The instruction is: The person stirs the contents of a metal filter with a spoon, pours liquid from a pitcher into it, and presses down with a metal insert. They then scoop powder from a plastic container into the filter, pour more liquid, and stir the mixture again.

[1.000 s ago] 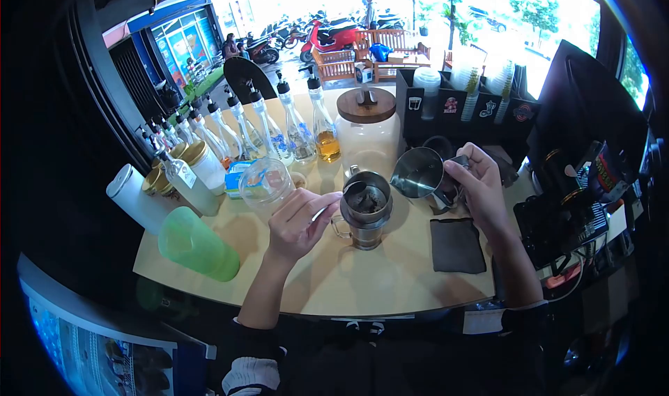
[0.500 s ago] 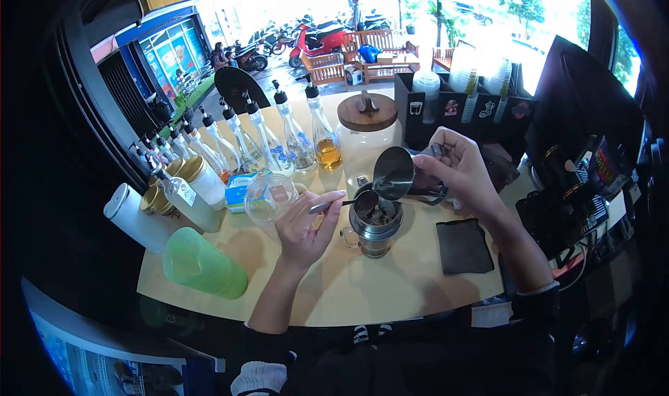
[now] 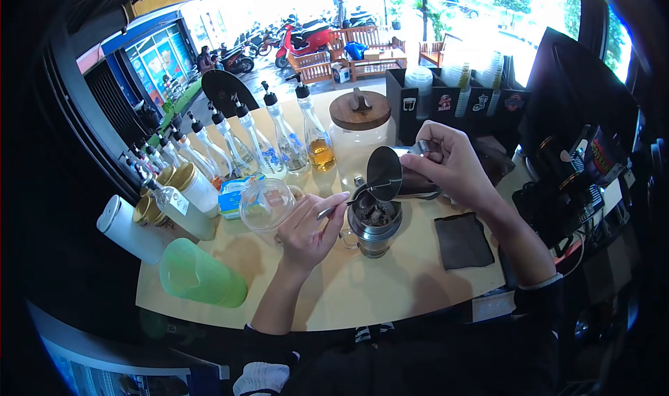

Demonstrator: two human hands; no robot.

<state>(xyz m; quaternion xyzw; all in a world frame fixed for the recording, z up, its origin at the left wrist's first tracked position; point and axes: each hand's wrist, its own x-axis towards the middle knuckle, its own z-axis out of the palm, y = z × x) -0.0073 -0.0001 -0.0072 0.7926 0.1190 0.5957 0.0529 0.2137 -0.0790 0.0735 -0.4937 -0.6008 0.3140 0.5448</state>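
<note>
My left hand [image 3: 311, 230] pinches the handle of a spoon [image 3: 337, 208], whose bowl end is over a metal coffee dripper [image 3: 376, 233]. Dark grounds show inside the dripper, which sits on a glass cup with a handle [image 3: 349, 238]. My right hand [image 3: 446, 160] grips a dark metal pitcher [image 3: 385, 174] by its handle, tilted over the dripper with its mouth toward my left hand. A clear round plastic lid or container [image 3: 267, 205] is just left of my left hand. Behind the dripper stands a large jar with a wooden lid [image 3: 360, 110].
Pump bottles [image 3: 280, 137] line the back left edge. A green pitcher [image 3: 203, 273] stands at the front left, and a dark cloth [image 3: 463, 241] lies right of the dripper. A black cup organizer [image 3: 456, 103] is at the back right of the table [image 3: 334, 305].
The view has shifted slightly. The pitcher is tipped a little further over the dripper, and the spoon has turned to a steeper slant. Both hands keep their holds.
</note>
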